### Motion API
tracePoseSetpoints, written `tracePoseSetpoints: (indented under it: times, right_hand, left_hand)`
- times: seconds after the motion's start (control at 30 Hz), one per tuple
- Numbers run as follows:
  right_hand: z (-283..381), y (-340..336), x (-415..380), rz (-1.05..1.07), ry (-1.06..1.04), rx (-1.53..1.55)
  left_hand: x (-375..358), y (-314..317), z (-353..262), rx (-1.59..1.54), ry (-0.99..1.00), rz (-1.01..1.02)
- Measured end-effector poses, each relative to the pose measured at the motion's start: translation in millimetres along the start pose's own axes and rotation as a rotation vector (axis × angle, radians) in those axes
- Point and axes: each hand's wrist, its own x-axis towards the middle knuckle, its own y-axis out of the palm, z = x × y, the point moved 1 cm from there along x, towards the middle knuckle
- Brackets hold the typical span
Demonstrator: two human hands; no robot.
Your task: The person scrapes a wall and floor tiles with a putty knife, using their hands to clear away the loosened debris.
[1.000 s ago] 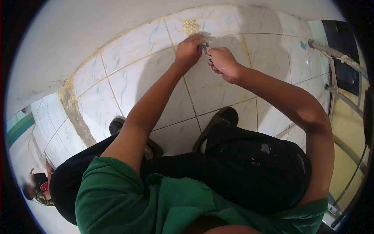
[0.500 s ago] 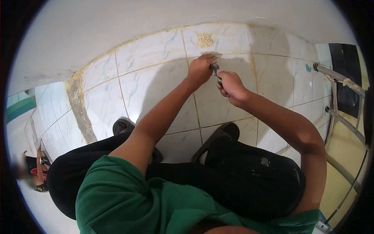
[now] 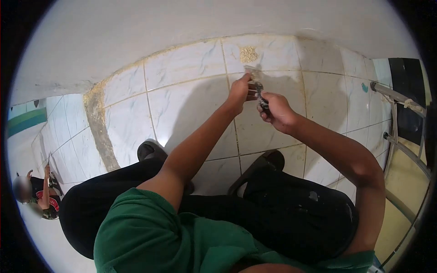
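My right hand (image 3: 278, 108) is wrapped around the dark, white-smeared handle of a scraper (image 3: 262, 101), its thin blade angled away over the white tiles (image 3: 191, 104). On the other side of the tool is my left hand (image 3: 240, 92), fingers stretched and apart, the index fingertip at the blade and the other fingers beside the neck. Part of those fingers is hidden behind the scraper. Just beyond the blade lies a small patch of pale yellow crumbs (image 3: 249, 54).
Yellowish residue lines the tile edge along the white wall (image 3: 218, 18). A rough grey strip (image 3: 97, 123) runs down at left. My sandalled feet (image 3: 259, 168) are below my hands. A metal ladder (image 3: 400, 98) stands at right; another person (image 3: 43, 193) is at far left.
Both hands and the scraper have drawn back slightly toward me, away from the crumbs. My left fingers have spread, so more of the blade shows. The whole view has shifted a little.
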Motion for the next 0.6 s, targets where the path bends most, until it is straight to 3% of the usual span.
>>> tracePoseSetpoints:
  times: [0.1, 0.23, 0.3, 0.37, 0.47, 0.6]
  right_hand:
    - [0.6, 10.8, 0.5, 0.109, 0.009, -0.048]
    - [10.3, 10.8, 6.8, 0.258, 0.006, -0.462]
    - [13.3, 2.2, 10.4, 0.273, -0.059, -0.683]
    - [12.7, -11.4, 13.3, 0.246, -0.067, -0.71]
    - [8.5, -31.0, 21.9, 0.195, -0.054, -0.779]
    - [5.3, -47.5, 30.3, 0.13, -0.046, -0.865]
  left_hand:
    - [-0.1, 1.2, -2.4, 0.066, 0.013, 0.028]
    - [22.5, -34.2, -11.1, 0.247, 0.17, 0.056]
    - [19.1, -56.6, -37.9, 0.532, 0.096, 0.277]
    - [0.6, -61.0, -71.3, 0.7, -0.039, 0.224]
    - [13.4, -83.2, -98.9, 0.993, 0.128, 0.124]
    - [27.4, -89.3, -127.1, 1.297, 0.104, 0.031]
